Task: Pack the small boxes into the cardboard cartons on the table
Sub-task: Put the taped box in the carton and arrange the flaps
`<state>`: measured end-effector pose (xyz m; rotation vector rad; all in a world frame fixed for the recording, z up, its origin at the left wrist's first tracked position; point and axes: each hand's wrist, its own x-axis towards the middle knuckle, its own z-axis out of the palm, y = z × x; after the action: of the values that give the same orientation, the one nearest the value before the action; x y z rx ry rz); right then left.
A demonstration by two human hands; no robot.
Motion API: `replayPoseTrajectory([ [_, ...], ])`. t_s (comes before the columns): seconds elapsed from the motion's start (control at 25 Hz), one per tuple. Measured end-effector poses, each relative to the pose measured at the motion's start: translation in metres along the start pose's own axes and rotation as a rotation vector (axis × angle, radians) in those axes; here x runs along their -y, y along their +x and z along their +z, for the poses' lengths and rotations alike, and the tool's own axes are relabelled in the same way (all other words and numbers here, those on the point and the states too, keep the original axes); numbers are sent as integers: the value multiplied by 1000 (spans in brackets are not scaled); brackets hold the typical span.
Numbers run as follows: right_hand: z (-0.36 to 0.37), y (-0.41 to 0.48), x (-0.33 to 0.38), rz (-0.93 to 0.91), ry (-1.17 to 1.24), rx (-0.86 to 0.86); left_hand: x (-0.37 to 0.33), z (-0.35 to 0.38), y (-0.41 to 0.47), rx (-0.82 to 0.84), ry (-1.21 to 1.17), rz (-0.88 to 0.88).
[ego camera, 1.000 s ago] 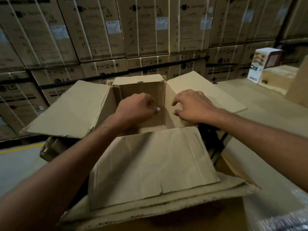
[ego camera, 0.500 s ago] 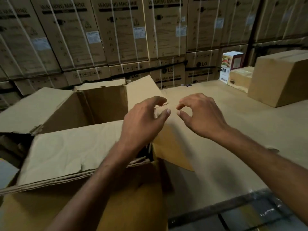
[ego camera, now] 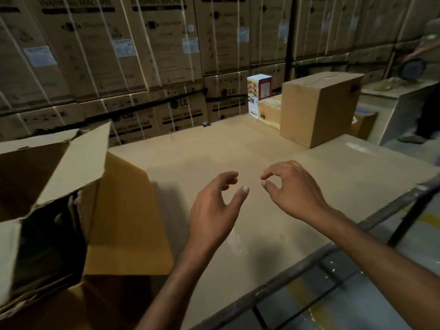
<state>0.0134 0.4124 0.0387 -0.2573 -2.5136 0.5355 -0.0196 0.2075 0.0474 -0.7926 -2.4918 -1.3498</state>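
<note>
Over the cardboard-covered table (ego camera: 226, 148), both hands are raised in mid-air and touch nothing.

Left hand (ego camera: 214, 210): fingers loosely curved, thumb extended, palm turned toward the right hand. It holds nothing.

Right hand (ego camera: 295, 191): forefinger and thumb tips are drawn close together in a ring and the remaining fingers are relaxed. No object is visible between them. The two hands are near each other but apart.

Open carton (ego camera: 123, 222): stands at the left end of the table, to the left of the left hand. Its right flap (ego camera: 78, 163) is raised and tilted, with a ragged edge. The interior is dark and the contents cannot be determined.

Small boxes: a white printed box (ego camera: 258, 96) stands upright at the far edge of the table, and a small brown box (ego camera: 270, 113) sits just beside it on its right. Both are well apart from the hands and from the open carton.

Closed carton (ego camera: 316, 110): stands on the far right part of the table, just beside the small brown box.

Background: strapped washing machine cartons (ego camera: 154, 48) are stacked as a wall behind the table. Part of another person (ego camera: 428, 96) appears at the far right edge.
</note>
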Motion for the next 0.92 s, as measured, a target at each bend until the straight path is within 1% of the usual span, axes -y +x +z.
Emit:
replayPoseTrajectory([
  [0.2,1,35,-78,85,-38,18,2,74,73,71,-100,29],
  [0.48,-22,116,-183,192,-87,-28,-13,170,180,164,-319,-51],
  [0.64,-25,181,-254,193,-98,-45,-24,236,237,224,-368,-86],
  [0.76,-24,245,-320,170,-95,-45,-36,298,290,214,-396,-126],
  [0.92,-27,331,-409,143,-52,-57,-69,373,375,153,-446,-194],
])
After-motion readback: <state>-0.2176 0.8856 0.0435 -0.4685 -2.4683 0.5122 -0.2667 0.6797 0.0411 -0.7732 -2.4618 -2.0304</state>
